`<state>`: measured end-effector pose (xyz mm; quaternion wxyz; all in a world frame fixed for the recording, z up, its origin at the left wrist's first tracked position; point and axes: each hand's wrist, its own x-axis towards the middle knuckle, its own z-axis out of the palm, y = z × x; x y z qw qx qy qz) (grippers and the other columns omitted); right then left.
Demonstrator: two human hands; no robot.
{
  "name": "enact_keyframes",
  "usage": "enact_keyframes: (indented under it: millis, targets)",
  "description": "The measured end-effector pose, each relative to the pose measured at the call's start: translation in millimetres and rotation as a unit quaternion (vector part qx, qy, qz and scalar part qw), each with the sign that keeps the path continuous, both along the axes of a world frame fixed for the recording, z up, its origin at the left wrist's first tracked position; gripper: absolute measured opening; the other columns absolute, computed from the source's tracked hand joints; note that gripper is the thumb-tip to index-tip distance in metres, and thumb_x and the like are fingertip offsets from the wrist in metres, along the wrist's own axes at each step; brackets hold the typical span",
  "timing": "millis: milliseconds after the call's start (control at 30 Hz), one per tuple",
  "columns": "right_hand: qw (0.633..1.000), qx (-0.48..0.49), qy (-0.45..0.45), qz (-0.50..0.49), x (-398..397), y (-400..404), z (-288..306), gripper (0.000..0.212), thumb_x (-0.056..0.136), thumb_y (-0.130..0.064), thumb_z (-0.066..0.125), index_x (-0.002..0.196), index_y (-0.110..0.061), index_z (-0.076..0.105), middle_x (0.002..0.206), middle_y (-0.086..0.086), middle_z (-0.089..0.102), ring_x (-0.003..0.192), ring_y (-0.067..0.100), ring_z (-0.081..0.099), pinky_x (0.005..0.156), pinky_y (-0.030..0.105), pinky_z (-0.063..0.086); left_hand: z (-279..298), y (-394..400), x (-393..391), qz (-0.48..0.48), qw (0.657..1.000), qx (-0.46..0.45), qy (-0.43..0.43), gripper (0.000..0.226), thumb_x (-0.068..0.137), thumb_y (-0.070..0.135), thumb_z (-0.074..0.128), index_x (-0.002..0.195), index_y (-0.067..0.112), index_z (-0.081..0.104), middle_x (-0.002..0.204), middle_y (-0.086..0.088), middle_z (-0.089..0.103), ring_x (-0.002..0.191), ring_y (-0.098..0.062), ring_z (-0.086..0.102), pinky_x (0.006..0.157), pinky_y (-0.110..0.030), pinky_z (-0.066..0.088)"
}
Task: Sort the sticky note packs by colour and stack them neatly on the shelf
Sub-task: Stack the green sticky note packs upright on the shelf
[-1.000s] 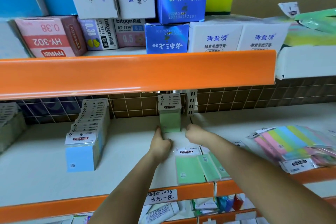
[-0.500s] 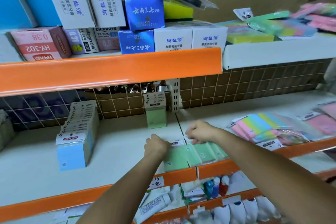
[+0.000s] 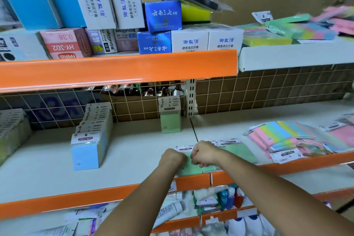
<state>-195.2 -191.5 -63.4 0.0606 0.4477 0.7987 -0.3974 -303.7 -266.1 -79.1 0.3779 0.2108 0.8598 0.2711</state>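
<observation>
Several green sticky note packs [image 3: 238,152] lie flat and overlapping by the shelf's front edge. My left hand [image 3: 172,159] and my right hand [image 3: 205,154] sit side by side on the nearest green pack [image 3: 188,168], fingers curled round its top end; the fingertips are hidden. One green pack [image 3: 170,122] stands upright against the wire back. To the left, a row of blue packs [image 3: 90,140] stands front to back.
Multi-colour packs [image 3: 277,136] and pink packs [image 3: 342,134] lie loose on the right of the shelf [image 3: 47,174]. An orange shelf lip [image 3: 115,71] hangs overhead with boxes on it. More sticky packs [image 3: 287,28] lie on the upper right shelf.
Both hands have drawn back from the upright green pack at the back to the flat green packs at the front edge, and have come together there.
</observation>
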Motion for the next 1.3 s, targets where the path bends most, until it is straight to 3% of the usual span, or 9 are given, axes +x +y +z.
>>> enact_keyframes:
  millis: [300, 400, 633, 767, 833, 933, 1033, 1167, 1300]
  targets:
    - [1.0, 0.027, -0.009, -0.005, -8.0, 2.3, 2.6, 0.002, 0.08, -0.006, 0.064, 0.081, -0.008, 0.064, 0.088, 0.023, 0.07, 0.064, 0.024, 0.058, 0.058, 0.027, 0.049, 3.3, -8.5, -7.0, 0.051, 0.987, 0.069, -0.133, 0.026, 0.083, 0.0, 0.065, 0.066, 0.006, 0.046, 0.06, -0.008, 0.041, 0.052, -0.019, 0.037, 0.049, -0.022, 0.03]
    - [0.997, 0.069, -0.003, -0.023, -9.8, 4.2, 5.4, 0.004, 0.081, -0.009, 0.061, 0.078, -0.008, 0.058, 0.072, 0.017, 0.063, 0.062, 0.024, 0.058, 0.059, 0.028, 0.046, 10.9, -14.7, -18.4, 0.03, 0.984, 0.112, -0.132, 0.021, 0.085, 0.002, 0.064, 0.073, 0.009, 0.047, 0.066, -0.009, 0.047, 0.054, -0.019, 0.04, 0.047, -0.024, 0.029]
    - [0.997, 0.029, 0.047, -0.049, -19.9, 5.2, 7.6, 0.019, 0.092, -0.025, 0.058, 0.077, -0.016, 0.05, 0.08, 0.002, 0.052, 0.067, 0.018, 0.054, 0.056, 0.025, 0.039, 24.8, -18.3, -46.4, 0.079, 0.951, 0.247, -0.169, 0.027, 0.087, -0.005, 0.059, 0.075, 0.013, 0.044, 0.082, -0.01, 0.057, 0.063, -0.015, 0.051, 0.032, -0.01, 0.036]
    - [0.996, 0.036, 0.048, -0.058, -40.1, 6.0, 0.2, 0.025, 0.09, -0.015, 0.051, 0.067, -0.015, 0.04, 0.08, 0.007, 0.053, 0.069, 0.021, 0.051, 0.058, 0.027, 0.035, 12.2, -2.9, -54.3, 0.136, 0.95, 0.256, -0.119, 0.009, 0.087, 0.001, 0.062, 0.089, 0.01, 0.063, 0.092, -0.01, 0.068, 0.076, -0.023, 0.061, 0.062, -0.02, 0.053]
    - [0.996, 0.03, 0.052, -0.072, -49.9, 6.4, -3.7, 0.023, 0.087, -0.012, 0.047, 0.066, -0.014, 0.038, 0.085, 0.013, 0.054, 0.077, 0.025, 0.052, 0.064, 0.029, 0.036, 3.0, 6.4, -56.6, 0.142, 0.967, 0.21, -0.04, 0.026, 0.088, 0.012, 0.061, 0.113, 0.014, 0.066, 0.105, -0.01, 0.069, 0.092, -0.027, 0.063, 0.081, -0.03, 0.051]
    - [0.992, 0.019, 0.073, -0.1, -61.5, 6.8, -5.3, 0.018, 0.085, -0.007, 0.043, 0.069, -0.014, 0.044, 0.081, 0.01, 0.052, 0.074, 0.025, 0.047, 0.06, 0.028, 0.034, -1.0, 14.1, -56.1, 0.117, 0.977, 0.18, 0.0, 0.048, 0.089, 0.021, 0.056, 0.137, 0.027, 0.051, 0.117, -0.01, 0.066, 0.108, -0.031, 0.06, 0.089, -0.031, 0.046]
    - [0.988, 0.02, 0.11, -0.106, -71.1, 9.1, 0.4, 0.025, 0.088, -0.006, 0.042, 0.099, -0.016, 0.062, 0.094, 0.01, 0.06, 0.078, 0.026, 0.05, 0.06, 0.025, 0.038, -9.5, 25.5, -62.2, 0.065, 0.985, 0.159, 0.012, 0.063, 0.088, 0.026, 0.047, 0.146, 0.041, 0.031, 0.114, -0.01, 0.066, 0.102, -0.033, 0.061, 0.092, -0.037, 0.049]
    - [0.988, 0.023, 0.118, -0.096, -80.2, 14.0, 9.8, 0.034, 0.094, -0.004, 0.042, 0.123, -0.01, 0.058, 0.117, 0.015, 0.062, 0.083, 0.025, 0.05, 0.061, 0.024, 0.037, -14.0, 39.5, -70.2, 0.005, 0.99, 0.139, 0.013, 0.08, 0.076, 0.035, 0.038, 0.149, 0.047, 0.008, 0.118, -0.008, 0.064, 0.107, -0.033, 0.058, 0.098, -0.042, 0.045]
    - [0.986, 0.028, 0.125, -0.108, -86.8, 17.7, 11.6, 0.035, 0.096, -0.006, 0.043, 0.128, -0.01, 0.055, 0.115, 0.014, 0.061, 0.075, 0.02, 0.048, 0.054, 0.022, 0.035, -12.6, 41.7, -71.3, -0.014, 0.989, 0.144, 0.038, 0.076, 0.088, 0.03, 0.038, 0.148, 0.048, -0.005, 0.131, -0.005, 0.058, 0.125, -0.03, 0.047, 0.106, -0.042, 0.034]
